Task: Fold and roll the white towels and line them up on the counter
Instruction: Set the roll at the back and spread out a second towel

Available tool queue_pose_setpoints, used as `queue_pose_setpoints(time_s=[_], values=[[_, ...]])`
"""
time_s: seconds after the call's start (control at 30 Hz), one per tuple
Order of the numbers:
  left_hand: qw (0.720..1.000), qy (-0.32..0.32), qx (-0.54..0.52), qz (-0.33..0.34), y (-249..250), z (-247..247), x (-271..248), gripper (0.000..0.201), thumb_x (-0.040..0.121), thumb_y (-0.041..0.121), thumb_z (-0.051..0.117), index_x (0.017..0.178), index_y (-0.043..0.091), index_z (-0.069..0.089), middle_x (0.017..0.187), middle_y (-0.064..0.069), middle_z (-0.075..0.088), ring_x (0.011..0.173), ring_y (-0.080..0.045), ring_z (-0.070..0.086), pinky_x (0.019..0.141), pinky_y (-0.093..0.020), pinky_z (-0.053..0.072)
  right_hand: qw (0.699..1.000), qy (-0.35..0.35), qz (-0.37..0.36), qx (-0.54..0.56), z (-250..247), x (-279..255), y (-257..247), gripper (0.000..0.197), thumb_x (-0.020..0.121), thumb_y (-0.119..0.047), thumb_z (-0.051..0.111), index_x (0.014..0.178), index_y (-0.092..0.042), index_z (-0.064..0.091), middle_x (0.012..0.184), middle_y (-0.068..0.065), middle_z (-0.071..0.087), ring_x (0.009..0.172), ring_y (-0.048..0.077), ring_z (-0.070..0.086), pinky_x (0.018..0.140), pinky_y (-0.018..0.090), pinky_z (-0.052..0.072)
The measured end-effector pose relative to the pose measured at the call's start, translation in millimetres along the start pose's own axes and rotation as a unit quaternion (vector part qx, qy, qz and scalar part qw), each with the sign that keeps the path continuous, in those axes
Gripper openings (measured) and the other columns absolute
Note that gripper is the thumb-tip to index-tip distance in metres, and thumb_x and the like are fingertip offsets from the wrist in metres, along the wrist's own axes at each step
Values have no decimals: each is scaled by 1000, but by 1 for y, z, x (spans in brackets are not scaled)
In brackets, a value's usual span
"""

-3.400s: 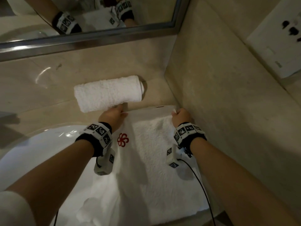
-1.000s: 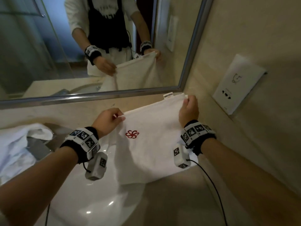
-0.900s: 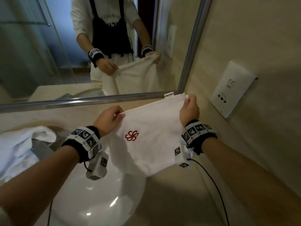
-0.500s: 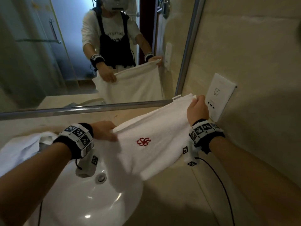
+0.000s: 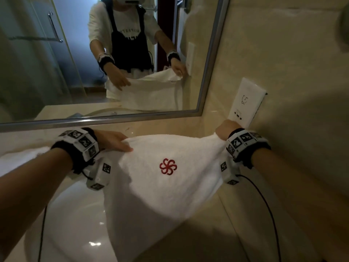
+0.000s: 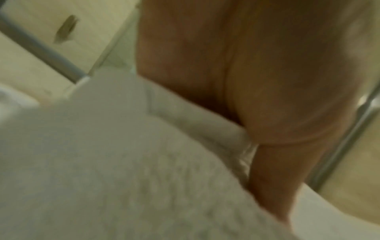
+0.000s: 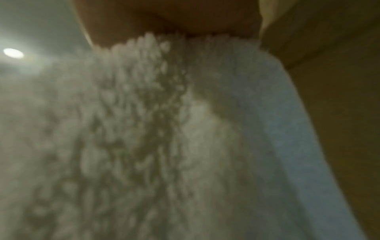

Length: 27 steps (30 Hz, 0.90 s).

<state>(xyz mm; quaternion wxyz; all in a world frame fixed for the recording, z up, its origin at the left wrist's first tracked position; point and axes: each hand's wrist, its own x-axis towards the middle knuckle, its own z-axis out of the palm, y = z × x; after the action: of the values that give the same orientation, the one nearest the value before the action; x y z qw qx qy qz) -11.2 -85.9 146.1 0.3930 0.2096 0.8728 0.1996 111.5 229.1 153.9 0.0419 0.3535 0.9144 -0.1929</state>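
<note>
2 hands hold a white towel (image 5: 170, 186) taut above the sink (image 5: 75, 224): left hand (image 5: 111, 141) pinching its far-left edge, right hand (image 5: 223, 129) gripping the far-right corner, likely for folding.

- Black wristbands (image 5: 75, 148) with white square-coded marker blocks are worn on both wrists.
- A small white camera (image 5: 99, 175) hangs at 6 o'clock under each.
- Thin black cables (image 5: 264, 203) trail back.

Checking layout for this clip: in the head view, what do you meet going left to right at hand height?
Left hand → white terry towel with red flower emblem → right hand → white wall socket plate.
</note>
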Motion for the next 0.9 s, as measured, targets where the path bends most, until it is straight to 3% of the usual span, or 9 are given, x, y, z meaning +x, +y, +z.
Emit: queue_pose_setpoints(time_s=[0.1, 0.2, 0.3, 0.4, 0.57, 0.63, 0.73, 0.83, 0.9], values=[[992, 18, 125, 11, -13, 28, 34, 33, 96, 31, 47, 112, 5, 61, 106, -7, 62, 91, -16, 55, 81, -24, 39, 998, 17, -24, -53, 37, 8, 4, 25, 98, -14, 41, 105, 2, 60, 120, 18, 60, 107, 32, 57, 80, 32, 43], [989, 14, 147, 4, -31, 58, 70, 35, 98, 27, 42, 116, 2, 59, 107, -11, 59, 95, -22, 54, 85, -28, 39, 999, 8, -14, -48, 80, 16, 5, 27, 98, -14, 42, 117, 2, 53, 124, 18, 57, 114, 33, 55, 89, 35, 45], [990, 24, 139, 0, -50, 75, 105, 34, 99, 23, 41, 119, 1, 57, 125, -15, 57, 113, -28, 54, 93, -31, 38, 997, -10, -21, -70, 114, 37, 10, 30, 96, -13, 44, 123, -2, 48, 128, 17, 54, 117, 33, 53, 92, 36, 44], [991, 41, 131, -5, -63, 86, 133, 32, 98, 20, 42, 119, 1, 58, 126, -15, 57, 113, -28, 53, 86, -28, 37, 996, -6, -41, -75, 145, 57, 16, 43, 92, -9, 46, 134, -13, 44, 133, 13, 50, 122, 33, 48, 97, 37, 42], [993, 61, 97, -26, -90, 98, 170, 32, 98, 20, 43, 115, -2, 59, 121, -22, 58, 108, -35, 55, 87, -33, 40, 993, 15, 58, 100, 182, 83, 24, 32, 95, -9, 38, 124, -7, 53, 126, 16, 57, 113, 32, 55, 81, 28, 40], [992, 93, 76, -31, -97, 101, 179, 32, 97, 19, 43, 114, -2, 59, 120, -23, 58, 109, -35, 54, 87, -33, 40, 987, -7, 79, 137, 193, 86, 25, 31, 95, -12, 41, 125, -6, 49, 127, 18, 55, 113, 33, 55, 83, 31, 42], [990, 130, 41, -48, -102, 106, 187, 29, 96, 18, 45, 116, 2, 58, 122, -20, 57, 112, -34, 53, 88, -33, 39, 984, -60, 65, 156, 204, 80, 27, 41, 96, -15, 45, 136, -8, 37, 136, 15, 48, 122, 31, 49, 95, 32, 40], [989, 135, 20, -50, -102, 109, 190, 28, 92, 19, 53, 117, 5, 58, 124, -18, 56, 113, -34, 52, 92, -35, 39, 990, -89, 48, 98, 212, 73, 36, 23, 96, -13, 44, 117, -5, 50, 127, 18, 54, 119, 32, 52, 87, 28, 40], [990, 138, -2, -42, -100, 109, 190, 27, 91, 17, 56, 114, 5, 60, 123, -17, 56, 112, -33, 53, 90, -32, 39, 990, -103, 64, 70, 213, 65, 44, 28, 95, -16, 46, 117, 0, 54, 123, 18, 57, 114, 33, 55, 89, 29, 42]])
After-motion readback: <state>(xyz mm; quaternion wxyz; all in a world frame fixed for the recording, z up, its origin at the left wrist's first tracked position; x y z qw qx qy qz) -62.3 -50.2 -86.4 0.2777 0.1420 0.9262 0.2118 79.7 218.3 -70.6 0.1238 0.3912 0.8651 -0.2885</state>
